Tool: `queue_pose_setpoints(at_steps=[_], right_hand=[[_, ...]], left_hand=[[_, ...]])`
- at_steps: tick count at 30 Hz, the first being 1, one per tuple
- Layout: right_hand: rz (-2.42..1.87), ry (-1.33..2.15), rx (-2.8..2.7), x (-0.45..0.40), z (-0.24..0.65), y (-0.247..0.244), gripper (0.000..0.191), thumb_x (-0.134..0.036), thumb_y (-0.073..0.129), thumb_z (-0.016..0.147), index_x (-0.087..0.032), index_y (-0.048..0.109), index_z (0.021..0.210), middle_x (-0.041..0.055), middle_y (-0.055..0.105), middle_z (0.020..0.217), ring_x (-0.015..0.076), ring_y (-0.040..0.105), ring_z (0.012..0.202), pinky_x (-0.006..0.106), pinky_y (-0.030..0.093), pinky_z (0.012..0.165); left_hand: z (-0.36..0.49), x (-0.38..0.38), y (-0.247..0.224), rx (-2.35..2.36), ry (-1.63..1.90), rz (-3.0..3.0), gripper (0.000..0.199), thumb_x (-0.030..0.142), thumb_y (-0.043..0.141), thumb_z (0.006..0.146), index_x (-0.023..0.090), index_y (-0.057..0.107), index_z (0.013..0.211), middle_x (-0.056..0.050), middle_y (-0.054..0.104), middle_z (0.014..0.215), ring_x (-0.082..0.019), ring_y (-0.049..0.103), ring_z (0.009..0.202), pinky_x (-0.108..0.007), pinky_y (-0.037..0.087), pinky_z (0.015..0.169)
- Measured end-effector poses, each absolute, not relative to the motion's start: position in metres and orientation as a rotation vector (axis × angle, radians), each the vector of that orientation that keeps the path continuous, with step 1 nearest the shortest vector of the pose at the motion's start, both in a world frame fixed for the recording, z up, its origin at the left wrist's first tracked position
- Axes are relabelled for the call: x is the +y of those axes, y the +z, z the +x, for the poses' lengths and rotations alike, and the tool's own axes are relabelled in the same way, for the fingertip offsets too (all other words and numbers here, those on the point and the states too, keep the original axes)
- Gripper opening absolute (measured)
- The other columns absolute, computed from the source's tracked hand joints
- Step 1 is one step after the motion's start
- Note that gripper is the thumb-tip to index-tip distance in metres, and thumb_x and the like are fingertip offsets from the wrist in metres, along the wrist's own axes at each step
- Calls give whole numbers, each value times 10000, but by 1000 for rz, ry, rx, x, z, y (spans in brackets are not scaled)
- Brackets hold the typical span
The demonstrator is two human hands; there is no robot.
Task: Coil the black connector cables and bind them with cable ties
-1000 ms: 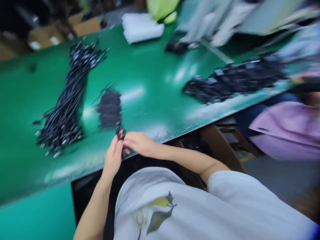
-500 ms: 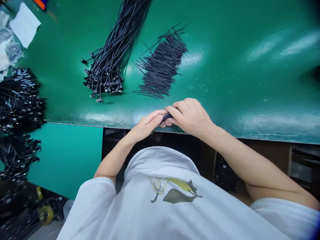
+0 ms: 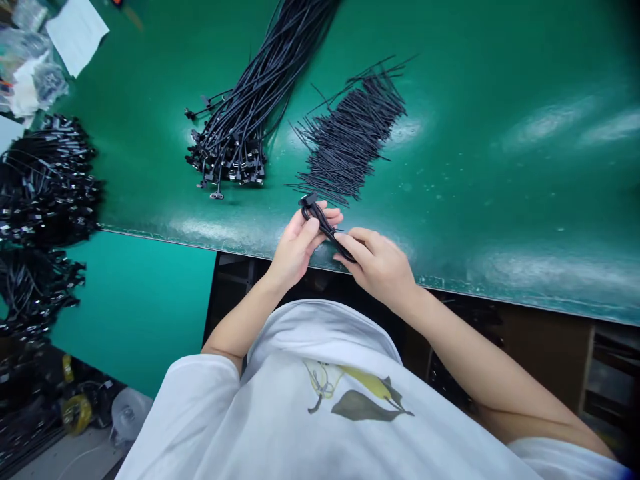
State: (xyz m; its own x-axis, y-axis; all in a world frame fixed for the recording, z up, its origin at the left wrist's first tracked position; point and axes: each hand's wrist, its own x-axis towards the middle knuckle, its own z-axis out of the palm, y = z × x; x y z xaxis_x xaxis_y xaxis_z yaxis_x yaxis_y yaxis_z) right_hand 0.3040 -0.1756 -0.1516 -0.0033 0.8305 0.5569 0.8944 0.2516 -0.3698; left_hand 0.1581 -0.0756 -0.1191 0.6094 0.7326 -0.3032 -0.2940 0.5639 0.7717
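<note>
A folded black cable [image 3: 320,217] with a connector at its upper end lies slantwise between my hands, over the table's front edge. My left hand [image 3: 299,243] grips its upper part, thumb on top and fingers beneath. The lower end is pinched by the fingers of my right hand [image 3: 377,263]. A thin dark tie shows across the bundle near the right fingertips. Just beyond my hands lies a flat pile of short black ties [image 3: 350,137]. To its left, a thick bunch of long black cables [image 3: 270,80] has its metal-tipped connectors toward me.
Heaps of bundled black cables [image 3: 47,180] sit at the left, above a lower green surface [image 3: 145,293]. Behind them are clear plastic bags [image 3: 30,60] and a white paper sheet [image 3: 77,33]. Yellow tape rolls [image 3: 76,413] lie low at the left. The green table [image 3: 490,173] extends right.
The cable bundle has turned so its connector end now shows above my left hand. My right hand has moved lower, toward the bundle's near end. The view has shifted slightly.
</note>
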Motion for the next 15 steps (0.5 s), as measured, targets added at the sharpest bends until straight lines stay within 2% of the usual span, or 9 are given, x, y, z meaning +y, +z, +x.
queue_pose_setpoints(at_steps=[3, 5, 10, 13, 15], right_hand=[[-1525, 293, -1726, -178, 297, -153, 536, -313, 595, 956, -221, 428, 1457, 135, 641, 1222, 240, 647, 1068, 359, 548, 846], [-1520, 471, -1666, -179, 294, -153, 548, -337, 551, 978, -236, 380, 1488, 131, 632, 1256, 245, 640, 1099, 383, 551, 887], [-1616, 602, -1522, -174, 278, -151, 474, -293, 448, 997, -206, 404, 1461, 139, 619, 1182, 250, 628, 1039, 439, 543, 914], [-1591, 685, -1359, -170, 272, -146, 491, -351, 515, 968, -194, 443, 1428, 154, 579, 1270, 258, 606, 1105, 451, 524, 977], [-1485, 879, -1218, -169, 273, -142, 577, -442, 597, 926, -216, 438, 1432, 145, 555, 1338, 248, 615, 1110, 422, 545, 955]], left_hand=[[161, -74, -115, 673, 741, 709, 233, 304, 641, 923, 200, 635, 1131, -34, 745, 1061, -222, 632, 1269, -381, 408, 1163], [162, -74, -113, 697, 761, 673, 188, 262, 600, 947, 186, 631, 1116, -39, 742, 1045, -226, 619, 1290, -388, 397, 1176], [169, -79, -104, 740, 801, 467, 234, 258, 464, 1020, 214, 555, 1231, -51, 694, 1237, -237, 562, 1358, -437, 400, 1183], [172, -79, -100, 749, 832, 386, 285, 264, 415, 1042, 238, 509, 1310, -47, 638, 1353, -236, 517, 1398, -438, 382, 1197], [171, -74, -99, 755, 835, 371, 305, 263, 375, 1055, 236, 494, 1335, -46, 606, 1399, -237, 488, 1421, -446, 363, 1208]])
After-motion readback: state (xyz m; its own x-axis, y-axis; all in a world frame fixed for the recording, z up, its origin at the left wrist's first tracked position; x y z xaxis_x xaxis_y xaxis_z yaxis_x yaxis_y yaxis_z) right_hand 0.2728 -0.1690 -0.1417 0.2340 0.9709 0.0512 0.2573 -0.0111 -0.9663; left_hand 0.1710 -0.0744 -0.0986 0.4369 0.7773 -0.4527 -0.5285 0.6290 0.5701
